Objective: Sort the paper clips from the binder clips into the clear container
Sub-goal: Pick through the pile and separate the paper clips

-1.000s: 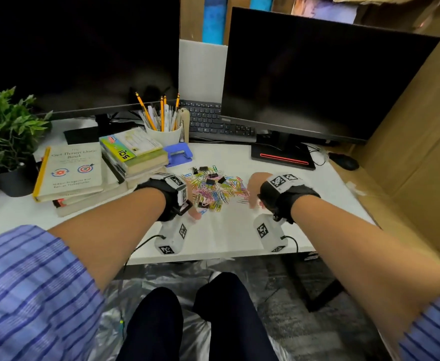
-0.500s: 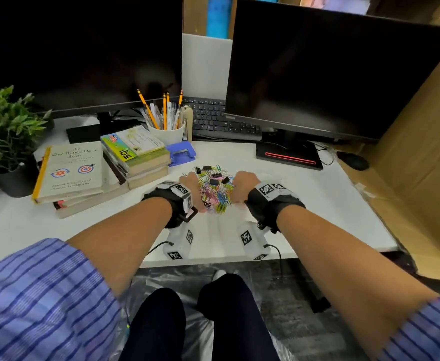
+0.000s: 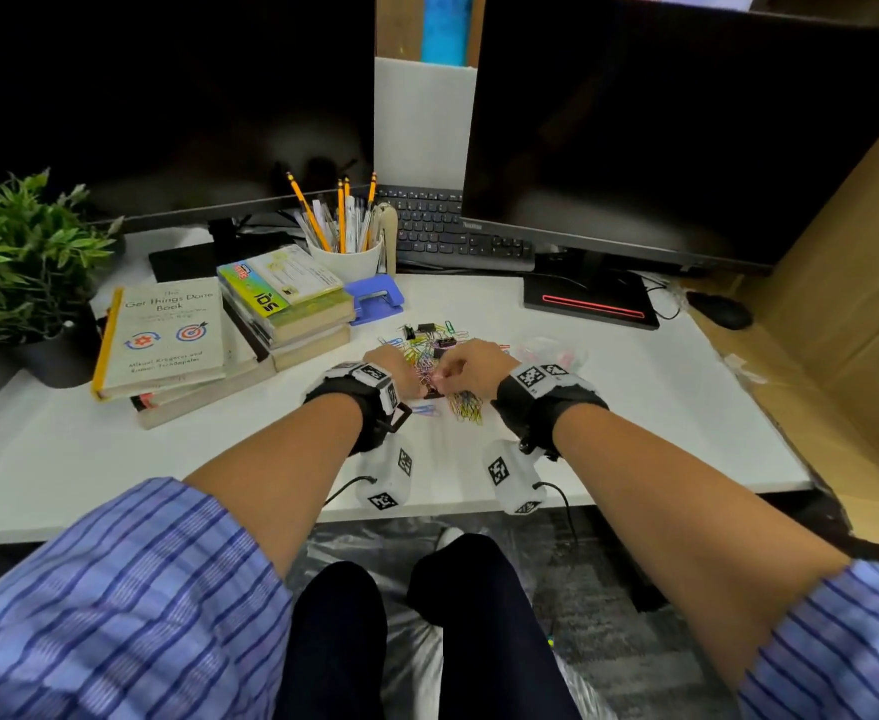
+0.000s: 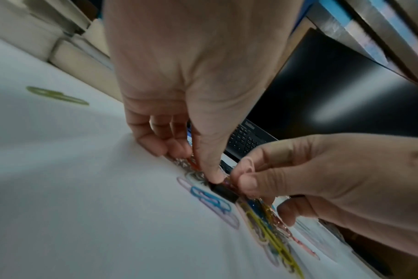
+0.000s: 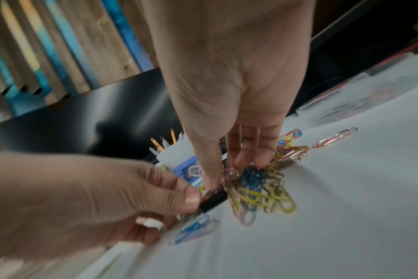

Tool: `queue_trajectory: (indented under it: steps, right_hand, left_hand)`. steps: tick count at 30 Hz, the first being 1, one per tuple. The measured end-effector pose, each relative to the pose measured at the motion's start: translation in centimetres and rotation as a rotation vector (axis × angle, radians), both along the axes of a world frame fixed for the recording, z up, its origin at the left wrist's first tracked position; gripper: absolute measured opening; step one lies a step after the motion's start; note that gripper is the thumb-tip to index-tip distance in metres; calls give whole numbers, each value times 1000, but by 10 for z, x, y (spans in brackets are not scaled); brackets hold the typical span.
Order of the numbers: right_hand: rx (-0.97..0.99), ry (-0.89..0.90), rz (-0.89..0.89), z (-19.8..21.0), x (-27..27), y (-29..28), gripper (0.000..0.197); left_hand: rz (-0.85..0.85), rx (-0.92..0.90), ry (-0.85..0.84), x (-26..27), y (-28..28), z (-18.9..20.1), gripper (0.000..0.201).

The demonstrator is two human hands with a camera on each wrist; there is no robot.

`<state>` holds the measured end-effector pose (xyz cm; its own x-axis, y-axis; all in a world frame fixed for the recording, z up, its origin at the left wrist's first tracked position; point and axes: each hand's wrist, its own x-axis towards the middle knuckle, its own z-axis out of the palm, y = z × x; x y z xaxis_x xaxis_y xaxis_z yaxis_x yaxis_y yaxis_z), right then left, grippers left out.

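Left hand (image 3: 398, 374): at the near edge of the pile, thumb and fingers (image 4: 177, 145) curled down onto the clips, thumb tip pressed on a black binder clip (image 4: 223, 190).
Right hand (image 3: 471, 363): just beside the left, fingers (image 5: 248, 154) curled into the heap, thumb against the same black binder clip; whether it grips that clip or loose paper clips, I cannot tell.
Paper clips (image 3: 466, 405): coloured pile spread on the white surface (image 3: 660, 407), under and between both hands, with further black binder clips (image 3: 427, 328) at the far edge.
Clear container (image 3: 551, 350): just right of the pile, beyond the right wrist, a few clips inside.
Behind: blue hole punch (image 3: 375, 298), pencil cup (image 3: 346, 257), stacked books (image 3: 281, 304), keyboard (image 3: 453, 236).
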<state>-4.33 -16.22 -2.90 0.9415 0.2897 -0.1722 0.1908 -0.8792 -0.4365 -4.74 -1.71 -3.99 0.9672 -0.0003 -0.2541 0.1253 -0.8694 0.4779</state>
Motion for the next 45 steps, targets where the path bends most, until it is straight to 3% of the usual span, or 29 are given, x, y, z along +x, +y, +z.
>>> queue_trajectory:
  steps: [7, 9, 11, 13, 16, 19, 22, 25, 28, 34, 38, 42, 45]
  right_hand:
    - [473, -23, -280, 14, 3, -5, 24]
    - [634, 44, -337, 22, 1, -4, 14]
    - [716, 134, -376, 26, 1, -6, 18]
    - [500, 175, -331, 24, 2, -7, 21]
    - [9, 210, -232, 14, 3, -3, 31]
    - [-221, 111, -183, -1, 3, 2, 42]
    - [-264, 85, -166, -6, -2, 3, 52]
    - [-274, 56, -176, -6, -3, 1, 25]
    - [-283, 86, -186, -5, -2, -3, 26]
    - [-9, 197, -288, 9, 3, -19, 22]
    - [-75, 106, -281, 11, 3, -21, 31]
    - [-228, 82, -214, 2, -2, -9, 24]
    - [-252, 30, -184, -8, -7, 2, 30]
  left_hand:
    - [90, -114, 11, -1, 2, -2, 42]
    - [127, -122, 19, -1, 3, 2, 50]
    - [176, -141, -3, 0, 9, 6, 47]
    - [179, -193, -51, 2, 16, 5, 34]
    - [116, -248, -84, 0, 21, -3, 19]
    - [-52, -219, -71, -4, 19, -2, 26]
    - [-176, -113, -72, -8, 16, 4, 29]
    - [-248, 49, -63, -13, 15, 6, 24]
    - [-330, 104, -94, -16, 16, 1, 30]
    - [-354, 155, -97, -16, 7, 2, 11]
    - [-296, 106, -139, -13, 3, 4, 6]
    - [-193, 0, -169, -13, -2, 5, 21]
    - [-168, -48, -157, -14, -5, 4, 18]
